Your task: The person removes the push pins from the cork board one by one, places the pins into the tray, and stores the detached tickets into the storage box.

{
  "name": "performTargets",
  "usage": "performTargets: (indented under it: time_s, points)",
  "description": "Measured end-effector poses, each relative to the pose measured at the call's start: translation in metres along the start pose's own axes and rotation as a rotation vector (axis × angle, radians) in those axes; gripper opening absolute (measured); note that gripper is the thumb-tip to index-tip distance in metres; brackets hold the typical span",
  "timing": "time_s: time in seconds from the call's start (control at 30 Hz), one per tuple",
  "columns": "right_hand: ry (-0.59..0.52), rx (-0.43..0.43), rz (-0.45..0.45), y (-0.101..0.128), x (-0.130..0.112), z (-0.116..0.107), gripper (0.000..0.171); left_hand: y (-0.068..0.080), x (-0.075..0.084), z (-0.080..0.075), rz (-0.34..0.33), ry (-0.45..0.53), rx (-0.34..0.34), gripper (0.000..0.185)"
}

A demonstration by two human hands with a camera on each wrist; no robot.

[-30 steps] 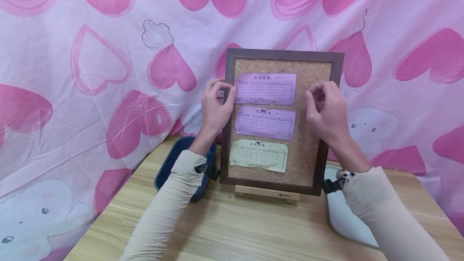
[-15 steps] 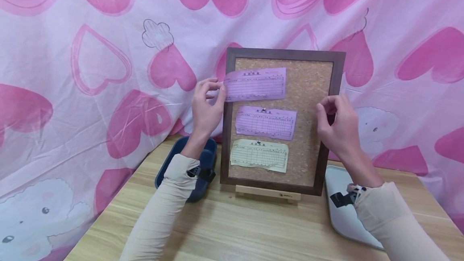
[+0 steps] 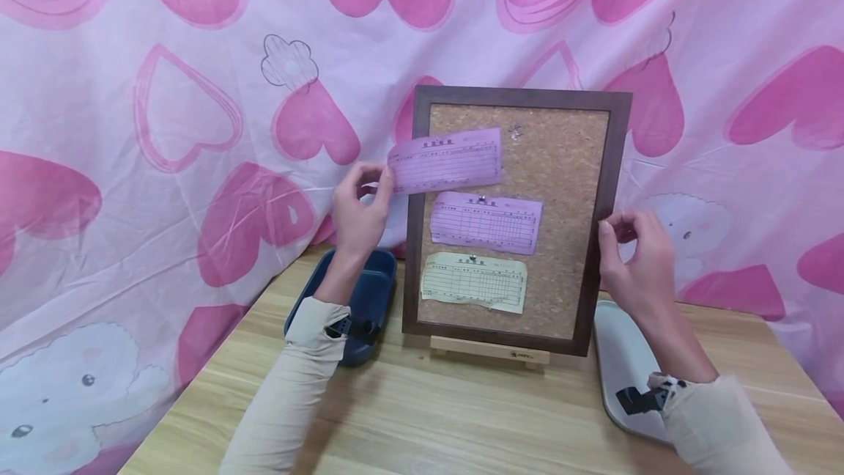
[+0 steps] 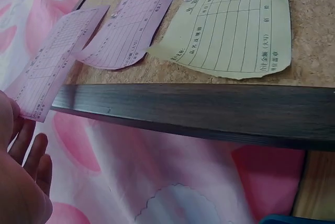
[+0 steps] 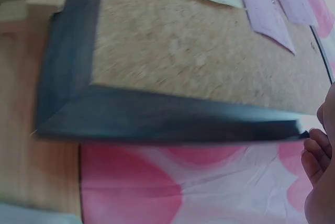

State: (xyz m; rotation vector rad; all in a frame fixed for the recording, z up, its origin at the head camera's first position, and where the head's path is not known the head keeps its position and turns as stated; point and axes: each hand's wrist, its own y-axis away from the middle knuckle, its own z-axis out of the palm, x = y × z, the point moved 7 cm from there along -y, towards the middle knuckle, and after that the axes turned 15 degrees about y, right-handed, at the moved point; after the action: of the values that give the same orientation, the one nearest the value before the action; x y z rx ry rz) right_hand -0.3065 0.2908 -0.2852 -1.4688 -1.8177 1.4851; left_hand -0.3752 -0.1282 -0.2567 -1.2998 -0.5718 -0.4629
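Observation:
In the head view, a cork board [image 3: 560, 240] with a dark brown frame stands upright on a small wooden easel [image 3: 475, 347]. My left hand [image 3: 361, 207] pinches the left end of a purple receipt slip [image 3: 448, 160], which is tilted across the board's upper left. Below it, a second purple slip [image 3: 488, 224] and a pale green slip [image 3: 471, 284] are each held by a pushpin at the top. My right hand [image 3: 639, 259] is at the frame's right edge, thumb and index fingertips together; I cannot tell whether something small is between them.
A dark blue tray [image 3: 379, 284] sits on the wooden table [image 3: 422, 416] left of the board, partly behind my left arm. A pale grey tray [image 3: 616, 358] lies on the right, under my right wrist. Behind hangs a pink heart-patterned cloth [image 3: 198, 20].
The top purple slip has come away leftward with my left hand, now tilted and uncovering a worn patch of cork. My right hand has moved right and down to the frame's edge.

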Motion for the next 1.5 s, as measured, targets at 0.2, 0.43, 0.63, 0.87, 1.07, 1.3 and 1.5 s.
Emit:
performTargets:
  time_s: [0.2, 0.43, 0.63, 0.87, 1.07, 1.3, 1.5]
  points:
    - [0.019, -0.025, -0.009, 0.018, 0.012, -0.006, 0.013, 0.012, -0.002, -0.014, -0.054, 0.055, 0.032, 0.023]
    - [0.026, -0.057, 0.013, 0.035, 0.026, -0.011, 0.013, 0.023, -0.010, -0.035, -0.092, 0.079, 0.076, 0.025]
    - [0.085, -0.134, 0.100, 0.046, 0.040, -0.014, 0.016, 0.029, -0.016, -0.058, -0.075, 0.087, 0.118, 0.028]
    - [0.116, -0.167, 0.154, 0.057, 0.053, -0.020, 0.015, 0.036, -0.019, -0.077, -0.090, 0.053, 0.151, 0.027]
    - [0.152, -0.223, 0.175, 0.075, 0.065, -0.019, 0.015, 0.043, -0.026, -0.086, -0.109, 0.076, 0.178, 0.026]
    - [0.166, -0.287, 0.183, 0.090, 0.079, -0.015, 0.012, 0.041, -0.033, -0.094, -0.105, 0.086, 0.182, 0.026]
    - [0.168, -0.299, 0.176, 0.089, 0.086, -0.013, 0.011, 0.040, -0.040, -0.105, -0.108, 0.054, 0.193, 0.025]
